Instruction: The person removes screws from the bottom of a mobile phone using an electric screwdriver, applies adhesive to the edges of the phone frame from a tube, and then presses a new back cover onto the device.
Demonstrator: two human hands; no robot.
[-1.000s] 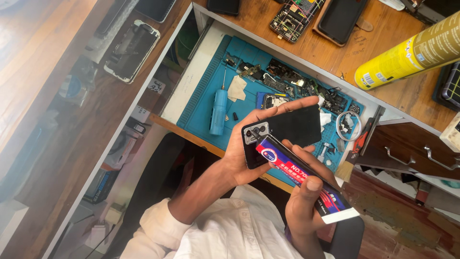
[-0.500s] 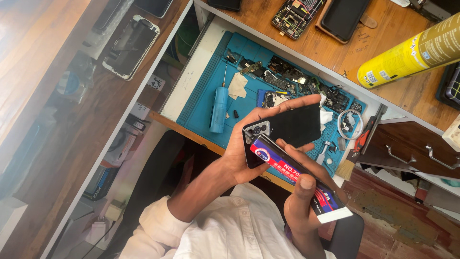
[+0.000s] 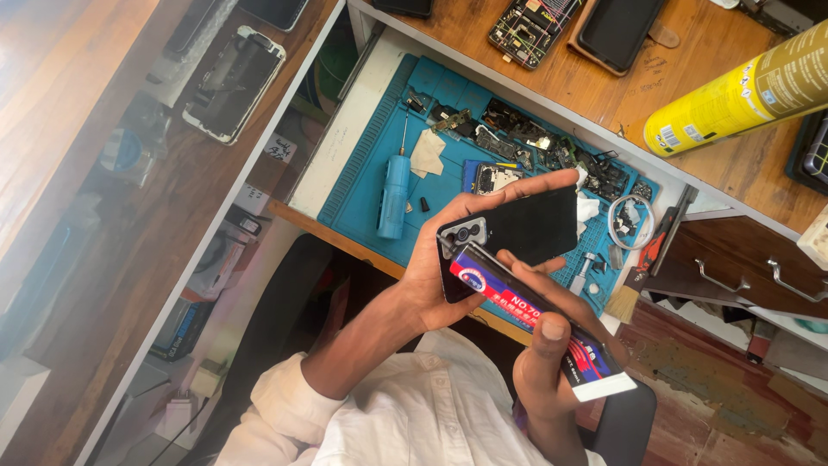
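Head view shows us a crowded repair corner, and our worry starts with its largest thing: the wooden bench (image 3: pixel 552 78) running across the upper right of the frame, where a yellow spray can (image 3: pixel 733 91) lies on its side and could roll if we knock it. Below it sits the blue work mat (image 3: pixel 362 194) in its pulled-out tray, strewn with small loose parts (image 3: pixel 552 155) and a blue screwdriver (image 3: pixel 394 190); anything we let slip would land among them and scatter them.

At the centre of the frame, held above the mat, our left hand (image 3: pixel 440 276) has its fingers wrapped around a black phone (image 3: pixel 526 229), back side up with its camera cluster showing. Our right hand (image 3: pixel 552 362) has its fingers closed around a long tube of adhesive (image 3: pixel 535 315), its end lying across the phone's lower edge. We judge the chief risk to be a hard squeeze, which could push too much glue out, smear the back and reach the lenses. A loose left grip could also drop the phone onto the mat's edge or the floor.

At upper left, a second wooden surface carries another opened phone (image 3: pixel 233 82).
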